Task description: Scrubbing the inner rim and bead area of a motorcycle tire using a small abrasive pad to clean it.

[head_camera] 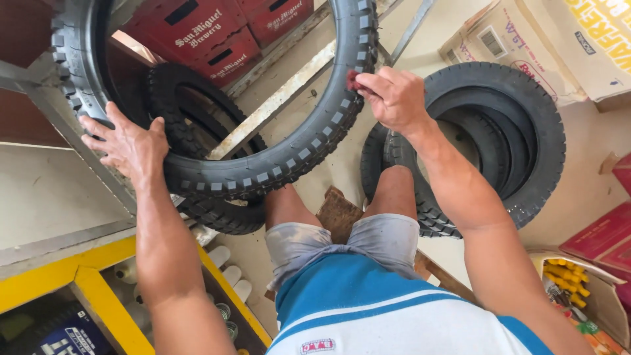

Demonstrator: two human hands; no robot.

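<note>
Left hand (128, 146) spread flat, fingers fanned, palm pressed on the tread of a knobby motorcycle tyre (276, 161) at its lower left curve. Tyre is black, blocky square lugs along the edge, matte and dusty grey on the lug tops, held upright-ish above the person's knees, arcing from the left hand across to the right hand. Behind it, just right of the left hand, a second knobby tyre (217, 213) leans lower, partly hidden. Above and between the hands, red plastic crates (217, 33) with white lettering, stacked against a metal frame (276, 98). Below the left hand, a yellow-framed display case (85, 276) with white bottles (230, 273) at its right edge and a dark blue package (72, 338) in its bottom corner. Right hand (394, 98) closed, fingertips pinching a small red piece (353, 81), what it is cannot tell, pressed against the tyre's right sidewall edge. Right of that hand, a stack of black tyres (526, 131) with finer tread lies flat on the floor. Above right of it, tan cardboard boxes (526, 39), one with yellow print. Below right, red flat boxes (601, 240) and an open carton (608, 302) holding yellow pieces (568, 276).
</note>
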